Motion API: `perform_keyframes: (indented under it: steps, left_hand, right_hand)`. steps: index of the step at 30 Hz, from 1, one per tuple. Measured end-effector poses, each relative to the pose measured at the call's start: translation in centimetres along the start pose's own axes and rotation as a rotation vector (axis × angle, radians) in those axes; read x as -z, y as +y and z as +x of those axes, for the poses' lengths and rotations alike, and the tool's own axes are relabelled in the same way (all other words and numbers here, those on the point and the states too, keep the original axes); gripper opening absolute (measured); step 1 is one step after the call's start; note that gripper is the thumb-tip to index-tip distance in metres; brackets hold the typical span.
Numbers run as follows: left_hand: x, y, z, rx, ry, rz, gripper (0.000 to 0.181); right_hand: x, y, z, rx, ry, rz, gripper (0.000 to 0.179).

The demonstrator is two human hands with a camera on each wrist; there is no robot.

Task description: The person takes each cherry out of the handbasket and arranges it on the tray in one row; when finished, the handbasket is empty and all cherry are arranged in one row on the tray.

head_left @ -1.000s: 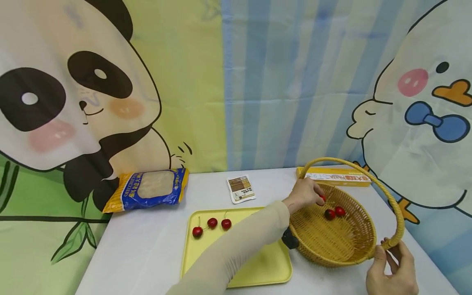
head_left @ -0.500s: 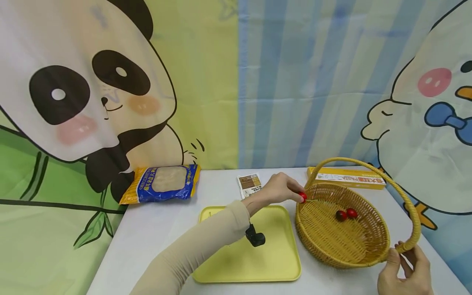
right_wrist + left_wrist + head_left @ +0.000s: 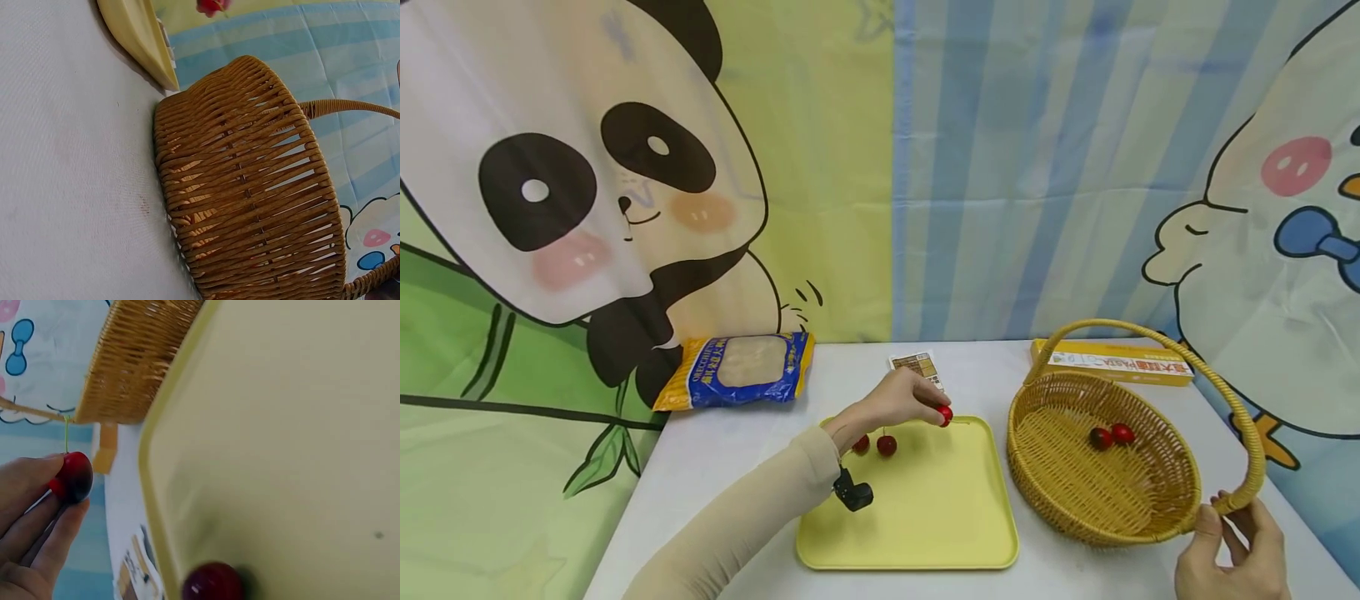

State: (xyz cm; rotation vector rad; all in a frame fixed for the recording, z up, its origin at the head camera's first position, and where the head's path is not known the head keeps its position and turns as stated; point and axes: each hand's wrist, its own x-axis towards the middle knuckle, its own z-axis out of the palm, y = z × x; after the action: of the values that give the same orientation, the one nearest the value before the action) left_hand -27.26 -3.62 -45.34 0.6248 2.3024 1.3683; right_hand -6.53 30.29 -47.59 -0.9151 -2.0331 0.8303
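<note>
My left hand (image 3: 901, 400) pinches a red cherry (image 3: 945, 415) between thumb and fingertips above the far edge of the yellow tray (image 3: 940, 533). Its green stem points up in the left wrist view, where the cherry (image 3: 78, 478) has a dark side. Two cherries show on the tray, one dark red (image 3: 887, 446) and another (image 3: 861, 445) partly behind my wrist. To the right stands a wicker basket (image 3: 1030, 500) with two cherries (image 3: 1111, 436) inside. My right hand (image 3: 1232, 550) holds the near foot of the basket's arched handle (image 3: 1240, 408) at the rim.
A blue and orange pasta bag (image 3: 748, 367) lies at the back left of the white table (image 3: 730, 467). Behind the tray is a small printed packet (image 3: 919, 364), partly covered by my left hand. A yellow box (image 3: 1120, 363) lies behind the basket, before a cartoon-printed curtain (image 3: 1000, 167).
My left hand has carried the pinched cherry leftward, out of the basket and over to the tray. The head view has turned slightly left. My right hand keeps its hold at the handle.
</note>
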Motion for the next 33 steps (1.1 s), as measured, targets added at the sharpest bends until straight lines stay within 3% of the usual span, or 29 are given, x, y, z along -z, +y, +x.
perform_keyframes:
  steps: [9,15,33]
  left_hand:
    - [0.8,-2.6,-0.9,0.036,-0.029,0.033,0.026]
    - [1.1,-3.5,-0.9,0.045,-0.031,0.126,0.023]
    - [1.5,-3.4,-0.9,0.054,-0.1,0.177,0.024]
  right_hand:
    - [0.1,-0.1,0.1,-0.02,-0.008,-0.01,0.049]
    - [0.2,-0.3,0.2,-0.041,-0.027,-0.032,0.05]
    - [0.2,-0.3,0.2,-0.034,-0.022,-0.029,0.05]
